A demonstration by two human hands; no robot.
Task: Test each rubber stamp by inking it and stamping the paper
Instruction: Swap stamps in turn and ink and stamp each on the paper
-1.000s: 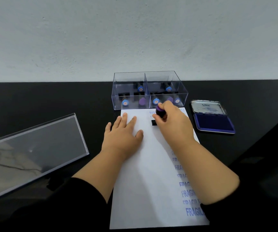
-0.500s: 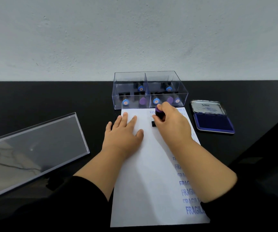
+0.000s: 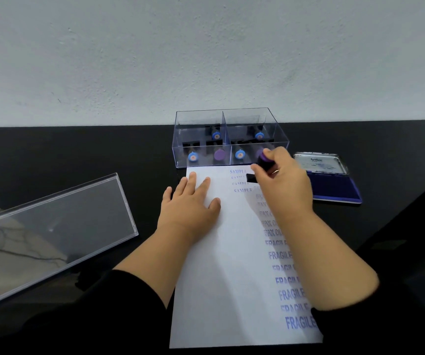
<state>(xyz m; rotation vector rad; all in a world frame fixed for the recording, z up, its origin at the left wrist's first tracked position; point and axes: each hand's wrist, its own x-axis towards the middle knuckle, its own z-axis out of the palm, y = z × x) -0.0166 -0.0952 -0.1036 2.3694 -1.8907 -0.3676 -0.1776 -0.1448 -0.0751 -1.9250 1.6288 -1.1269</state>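
On the black table, near its back edge: paper w/ blue "SAMPLE", "FRAGILE" prints; clear box of stamps; open "Artline" ink pad at right. Left hand lies flat on paper, fingers spread. Right hand grips purple-topped stamp over paper's far end.

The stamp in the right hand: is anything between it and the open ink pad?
Nothing visible does. The stamp, gripped by the right hand, is over the paper; only bare table separates it from the ink pad.
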